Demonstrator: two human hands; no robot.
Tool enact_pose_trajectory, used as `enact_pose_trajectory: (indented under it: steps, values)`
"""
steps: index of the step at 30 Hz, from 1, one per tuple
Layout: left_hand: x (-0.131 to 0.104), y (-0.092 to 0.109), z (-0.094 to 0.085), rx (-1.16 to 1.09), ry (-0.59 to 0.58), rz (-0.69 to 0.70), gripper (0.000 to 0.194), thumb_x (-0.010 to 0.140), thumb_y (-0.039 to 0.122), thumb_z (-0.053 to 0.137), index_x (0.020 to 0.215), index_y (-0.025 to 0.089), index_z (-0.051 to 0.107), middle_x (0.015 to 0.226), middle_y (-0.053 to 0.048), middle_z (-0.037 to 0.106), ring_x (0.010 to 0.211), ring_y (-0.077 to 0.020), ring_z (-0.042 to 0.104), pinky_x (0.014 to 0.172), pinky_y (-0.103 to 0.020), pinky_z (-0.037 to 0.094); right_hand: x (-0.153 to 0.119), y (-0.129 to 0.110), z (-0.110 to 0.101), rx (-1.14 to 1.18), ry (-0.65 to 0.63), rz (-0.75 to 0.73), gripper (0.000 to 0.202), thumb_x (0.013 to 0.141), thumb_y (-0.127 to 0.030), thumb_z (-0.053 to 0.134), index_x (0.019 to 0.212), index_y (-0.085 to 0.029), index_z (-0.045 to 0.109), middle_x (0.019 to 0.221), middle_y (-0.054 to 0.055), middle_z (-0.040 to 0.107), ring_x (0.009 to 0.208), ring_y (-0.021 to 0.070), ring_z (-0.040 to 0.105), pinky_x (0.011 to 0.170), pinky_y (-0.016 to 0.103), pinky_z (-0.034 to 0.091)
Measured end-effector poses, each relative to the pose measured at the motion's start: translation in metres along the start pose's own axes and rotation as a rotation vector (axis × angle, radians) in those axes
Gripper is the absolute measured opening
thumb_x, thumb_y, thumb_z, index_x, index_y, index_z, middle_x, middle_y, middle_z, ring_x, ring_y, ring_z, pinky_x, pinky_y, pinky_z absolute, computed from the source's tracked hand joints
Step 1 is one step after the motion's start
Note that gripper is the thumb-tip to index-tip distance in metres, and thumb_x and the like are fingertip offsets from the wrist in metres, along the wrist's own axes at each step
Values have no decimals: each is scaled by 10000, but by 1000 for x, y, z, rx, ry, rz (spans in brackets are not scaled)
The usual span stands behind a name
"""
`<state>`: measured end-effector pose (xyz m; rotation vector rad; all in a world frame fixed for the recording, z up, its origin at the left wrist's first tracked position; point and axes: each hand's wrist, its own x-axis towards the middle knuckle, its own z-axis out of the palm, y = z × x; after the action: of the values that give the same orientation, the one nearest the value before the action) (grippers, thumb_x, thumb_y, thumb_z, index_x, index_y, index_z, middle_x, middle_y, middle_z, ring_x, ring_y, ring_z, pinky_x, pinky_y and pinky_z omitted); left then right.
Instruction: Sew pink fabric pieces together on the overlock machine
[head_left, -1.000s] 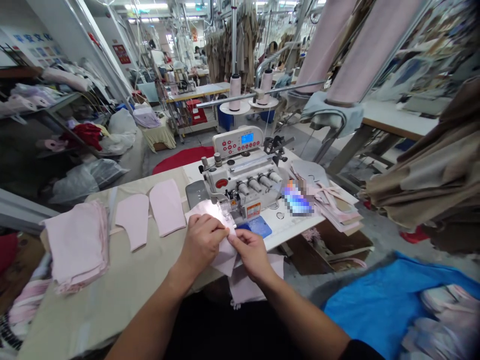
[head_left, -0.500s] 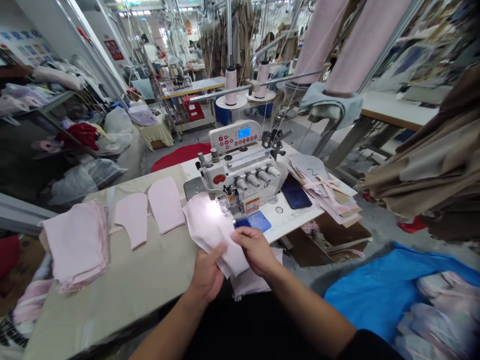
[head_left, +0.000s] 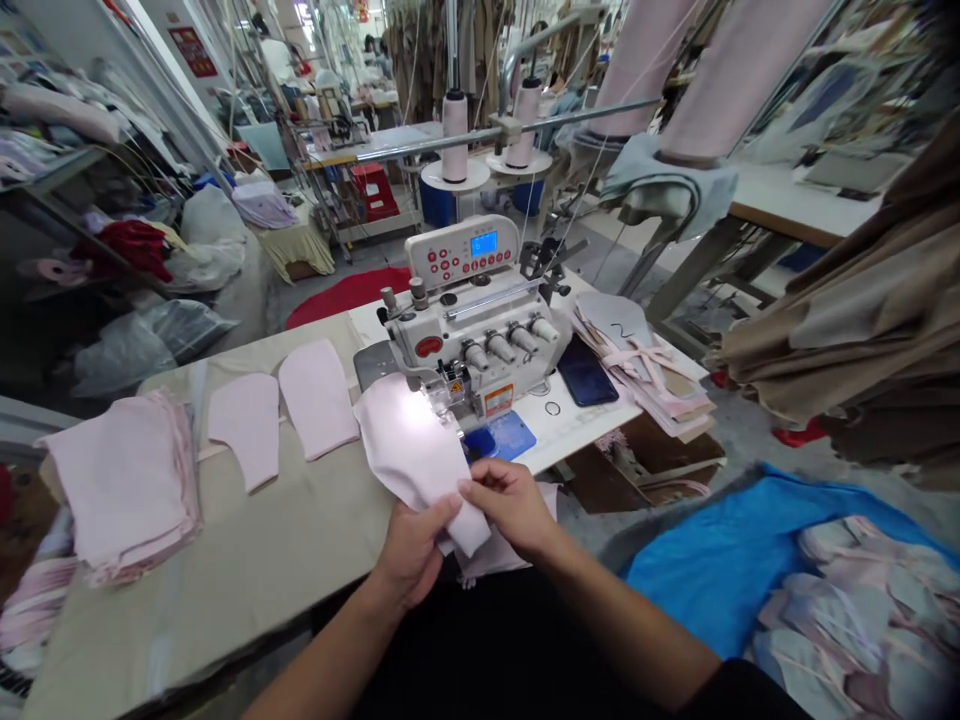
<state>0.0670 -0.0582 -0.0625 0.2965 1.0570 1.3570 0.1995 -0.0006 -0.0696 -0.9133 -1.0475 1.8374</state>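
Note:
A pale pink fabric piece (head_left: pixel 409 450) lies with its far edge at the needle area of a white overlock sewing machine (head_left: pixel 472 340), lit by the machine's lamp. My left hand (head_left: pixel 414 548) grips the near left side of the cloth, thumb on top and fingers underneath. At the near right edge, my right hand (head_left: pixel 510 503) pinches the same cloth between thumb and fingers. Both hands are close together. Another pink cloth (head_left: pixel 517 545) hangs below, partly hidden by my right hand.
Two cut pink pieces, one a sleeve-like panel (head_left: pixel 319 400), lie left on the table beside a pink fabric stack (head_left: pixel 124 480). Right of the machine are a phone (head_left: pixel 587 370) and a tied bundle (head_left: pixel 645 370). Thread cones (head_left: pixel 454 138) stand behind; a blue cloth (head_left: pixel 697 560) lies lower right.
The view has shifted slightly, so the table and machine appear further left and higher. Both hands keep hold of the fabric piece, now closer together at its near end.

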Motion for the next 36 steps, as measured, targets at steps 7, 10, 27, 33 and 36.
enact_pose_trajectory:
  steps: [7,10,27,33,36]
  values:
    - [-25,-2,0,199,-395,-530,313,808,422,718,767,178,528,594,29,548,420,-87,463,375,-217,407,13,-3,8,-115,117,-163,227,764,-363,809,790,-166,699,687,-20,633,599,105,528,568,222,425]
    - [-32,19,9,652,-619,-217,235,816,368,711,790,182,569,641,-9,603,488,-117,524,457,-249,430,19,-1,11,-171,176,-236,215,794,-369,777,800,-170,696,679,-17,627,591,111,530,557,226,430]
    - [48,113,8,1795,-6,1106,138,896,319,643,979,232,710,1094,-67,700,1050,-248,632,921,-406,455,40,15,12,-251,305,-435,243,891,-321,686,716,-211,559,630,-19,579,550,130,522,534,258,421]
    - [85,134,0,1803,121,1092,118,832,294,672,833,199,740,1001,-99,701,984,-270,636,842,-387,465,40,22,6,-345,116,-670,298,899,-238,620,629,-223,496,642,12,588,598,156,550,584,295,424]
    - [100,144,-2,1771,120,1089,126,824,252,649,859,216,764,991,-88,704,977,-263,632,844,-377,474,39,19,5,-368,91,-652,287,899,-236,612,633,-233,503,647,19,591,603,167,555,586,305,430]
